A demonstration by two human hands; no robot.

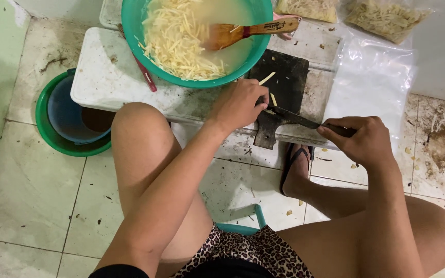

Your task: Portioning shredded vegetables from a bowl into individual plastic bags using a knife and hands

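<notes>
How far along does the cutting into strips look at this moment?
Done: a green basin holds many pale strips in water, and filled bags lie behind. In hand: the right hand holds a knife on the black board, left hand beside it. Left: only a few strips on the board.

One view only, from a camera worn on the person's head, facing steeply down and slightly forward over their own knees. It sits close: the bare thighs fill the lower half of the frame, the low white table point(104, 82) crosses the upper half, and the tiled floor point(27, 195) shows at left and lower centre. The frame's top edge cuts the green basin point(130, 25).
</notes>
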